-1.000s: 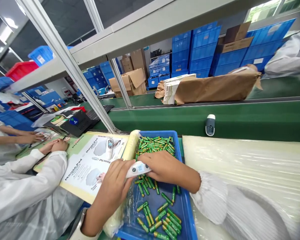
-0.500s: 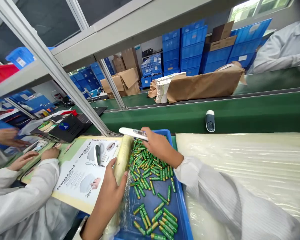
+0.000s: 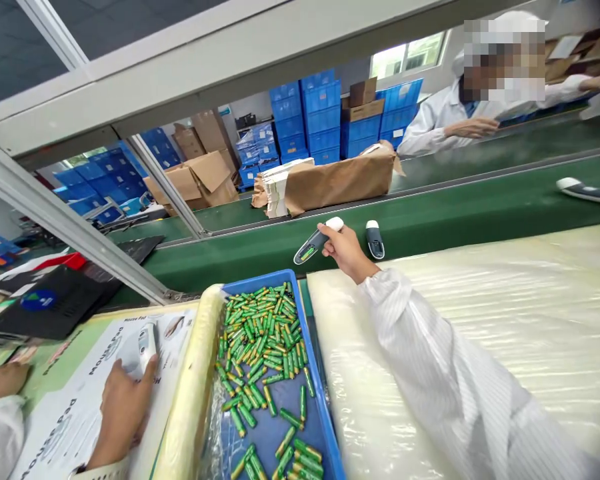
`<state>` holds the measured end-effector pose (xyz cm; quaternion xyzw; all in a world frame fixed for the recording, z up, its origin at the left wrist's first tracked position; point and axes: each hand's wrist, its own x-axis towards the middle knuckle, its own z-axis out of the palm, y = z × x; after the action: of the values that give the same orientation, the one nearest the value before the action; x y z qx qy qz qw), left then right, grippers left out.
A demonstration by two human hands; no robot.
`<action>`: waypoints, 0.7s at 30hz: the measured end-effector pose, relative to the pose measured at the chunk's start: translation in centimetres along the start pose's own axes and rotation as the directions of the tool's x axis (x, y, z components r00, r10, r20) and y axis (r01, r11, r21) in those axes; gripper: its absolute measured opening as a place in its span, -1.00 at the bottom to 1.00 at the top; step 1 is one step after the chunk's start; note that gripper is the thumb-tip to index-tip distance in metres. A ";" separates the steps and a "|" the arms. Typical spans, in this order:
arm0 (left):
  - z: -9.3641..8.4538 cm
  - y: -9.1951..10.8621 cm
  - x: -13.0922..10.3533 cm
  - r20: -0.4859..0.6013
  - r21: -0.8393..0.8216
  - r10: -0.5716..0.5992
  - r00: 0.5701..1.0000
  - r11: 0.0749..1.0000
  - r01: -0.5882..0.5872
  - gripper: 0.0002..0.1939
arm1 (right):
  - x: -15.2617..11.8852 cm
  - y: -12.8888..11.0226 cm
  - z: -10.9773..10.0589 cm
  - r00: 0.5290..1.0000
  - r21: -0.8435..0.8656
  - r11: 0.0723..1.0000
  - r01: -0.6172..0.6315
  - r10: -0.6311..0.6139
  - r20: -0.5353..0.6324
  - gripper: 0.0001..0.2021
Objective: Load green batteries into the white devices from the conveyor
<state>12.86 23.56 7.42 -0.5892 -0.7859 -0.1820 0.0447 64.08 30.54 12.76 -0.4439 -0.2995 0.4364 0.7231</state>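
Observation:
My right hand [image 3: 347, 252] holds a grey and white handheld device [image 3: 318, 241] over the green belt; its underside faces up, with a green battery in the open compartment. My left hand [image 3: 125, 407] has its fingers around the lower end of a white device [image 3: 147, 345] on the printed mouse pad sheet [image 3: 87, 400]. Between the hands is a blue tray [image 3: 300, 313] with many green batteries [image 3: 260, 327]. Another device [image 3: 375, 240] lies on the belt just right of my right hand, its compartment open and without batteries.
The green belt [image 3: 450, 207] runs across, with one more device [image 3: 587, 191] at far right. Foam sheets [image 3: 470, 320] lie right of the tray, a foam roll [image 3: 187, 380] left of it. A person's hand [image 3: 5, 381] rests at left; another person [image 3: 437, 123] sits across.
My right hand has moved from above the tray to the belt and its device is turned underside up. My left hand has moved left onto the device on the sheet. The view has shifted right.

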 end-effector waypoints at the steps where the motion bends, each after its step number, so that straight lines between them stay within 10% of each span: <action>1: 0.5 0.0 0.2 0.033 0.014 -0.017 0.999 1.000 0.017 -0.15 | -0.4 -0.1 0.5 1.000 -0.010 1.000 -0.006 0.006 0.012 -0.55; 5: 1.8 0.5 -0.4 0.113 0.036 0.005 0.994 0.999 -0.009 -0.36 | -4.5 0.0 4.1 0.911 -0.197 0.978 0.067 0.021 0.412 -0.66; 7: 2.0 0.6 -0.7 0.115 0.039 0.014 0.993 0.999 -0.019 -0.40 | -7.4 0.4 5.7 0.712 -0.381 0.870 0.313 0.051 0.700 -0.75; 10: 2.0 0.5 -1.0 0.105 0.040 0.014 0.994 0.999 -0.018 -0.43 | -11.3 1.6 6.9 0.468 -0.539 0.430 0.724 0.268 0.842 -0.73; 12: 2.0 0.5 -1.2 0.101 0.035 0.021 0.995 0.999 -0.025 -0.44 | -13.2 2.1 7.4 0.477 -0.560 0.144 0.816 0.379 0.793 -0.66; 15: 1.9 0.7 -1.5 0.103 0.025 0.042 0.994 0.999 -0.045 -0.44 | -14.6 1.3 8.0 0.521 -0.554 -0.018 0.832 0.364 0.772 -0.61; 21: 1.8 1.0 -1.8 0.109 0.010 0.070 0.992 0.997 -0.071 -0.37 | -14.6 0.6 9.8 0.674 -0.641 0.225 0.734 -0.122 0.729 -0.52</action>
<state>14.60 22.76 5.44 -0.6254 -0.7671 -0.1426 0.0123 49.42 21.30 15.74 -0.5126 -0.7902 0.0668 0.3293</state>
